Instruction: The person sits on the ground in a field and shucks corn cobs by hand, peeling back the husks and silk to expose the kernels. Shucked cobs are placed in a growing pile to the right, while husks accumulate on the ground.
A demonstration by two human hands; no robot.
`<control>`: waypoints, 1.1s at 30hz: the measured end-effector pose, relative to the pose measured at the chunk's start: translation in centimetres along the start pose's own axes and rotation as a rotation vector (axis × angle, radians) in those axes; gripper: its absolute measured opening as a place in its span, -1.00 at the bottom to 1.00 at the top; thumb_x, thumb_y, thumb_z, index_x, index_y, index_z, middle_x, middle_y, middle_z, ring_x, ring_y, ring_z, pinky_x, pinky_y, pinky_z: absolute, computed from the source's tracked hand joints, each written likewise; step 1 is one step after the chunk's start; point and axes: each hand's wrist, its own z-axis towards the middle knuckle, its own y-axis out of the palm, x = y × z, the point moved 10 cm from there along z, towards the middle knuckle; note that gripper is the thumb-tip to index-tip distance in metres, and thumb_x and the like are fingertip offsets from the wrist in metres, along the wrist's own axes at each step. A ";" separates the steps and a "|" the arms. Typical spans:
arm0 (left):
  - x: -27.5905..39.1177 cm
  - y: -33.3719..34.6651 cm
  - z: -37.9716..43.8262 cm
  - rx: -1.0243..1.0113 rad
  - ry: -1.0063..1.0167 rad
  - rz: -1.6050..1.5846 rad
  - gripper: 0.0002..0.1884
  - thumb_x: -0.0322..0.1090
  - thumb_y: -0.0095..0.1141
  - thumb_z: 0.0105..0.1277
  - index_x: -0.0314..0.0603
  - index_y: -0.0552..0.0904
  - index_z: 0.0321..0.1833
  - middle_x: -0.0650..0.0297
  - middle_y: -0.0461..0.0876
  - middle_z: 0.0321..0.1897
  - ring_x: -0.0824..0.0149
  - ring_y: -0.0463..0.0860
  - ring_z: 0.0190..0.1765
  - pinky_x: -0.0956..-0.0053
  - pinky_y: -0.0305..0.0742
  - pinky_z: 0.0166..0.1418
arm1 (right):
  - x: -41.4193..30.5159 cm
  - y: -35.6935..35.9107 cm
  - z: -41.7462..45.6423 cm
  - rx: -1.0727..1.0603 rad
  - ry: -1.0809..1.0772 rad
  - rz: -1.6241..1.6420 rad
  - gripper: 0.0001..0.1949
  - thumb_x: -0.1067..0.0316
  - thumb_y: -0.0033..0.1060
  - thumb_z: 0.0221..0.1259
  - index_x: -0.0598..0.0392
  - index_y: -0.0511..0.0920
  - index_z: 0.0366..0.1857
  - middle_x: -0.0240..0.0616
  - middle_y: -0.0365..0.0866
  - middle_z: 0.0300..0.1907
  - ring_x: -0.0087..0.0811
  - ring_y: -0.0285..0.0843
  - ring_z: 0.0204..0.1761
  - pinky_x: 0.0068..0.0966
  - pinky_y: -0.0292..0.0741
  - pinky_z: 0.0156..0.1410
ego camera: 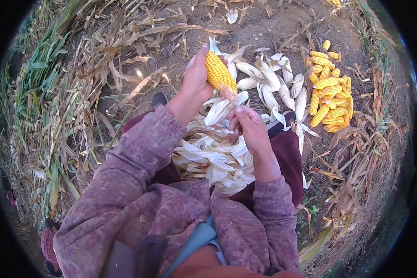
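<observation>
My left hand (198,74) is closed around a bare yellow corn cob (219,71), its pale, poorly filled tip slanting down to the right. Just below that tip is my right hand (248,123), with thumb and forefinger pinched together; whether a strand of silk is between them is too small to tell. Under both hands, a heap of stripped corn husks (212,156) lies between my legs. Ears still in their pale husks (267,78) are piled just beyond my right hand.
A pile of husked yellow cobs (330,93) lies on the soil to the right. Dry corn stalks (114,52) cover the ground at left, with greener leaves (38,80) farther out. More dry stalks (354,166) run along the right. My shoe (281,121) stands beside the unhusked ears.
</observation>
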 end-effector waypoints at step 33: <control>-6.7 0.7 -4.6 -0.181 -0.255 0.583 -0.61 -0.05 0.17 0.43 -0.17 0.50 0.12 0.28 0.61 -0.17 0.40 0.64 -0.10 0.47 0.55 -0.02 | 3.1 0.0 0.3 0.058 0.160 0.311 -0.66 0.00 0.18 0.43 -0.04 0.44 0.05 -0.44 0.58 -0.27 -0.72 0.43 -0.41 -0.75 0.38 -0.31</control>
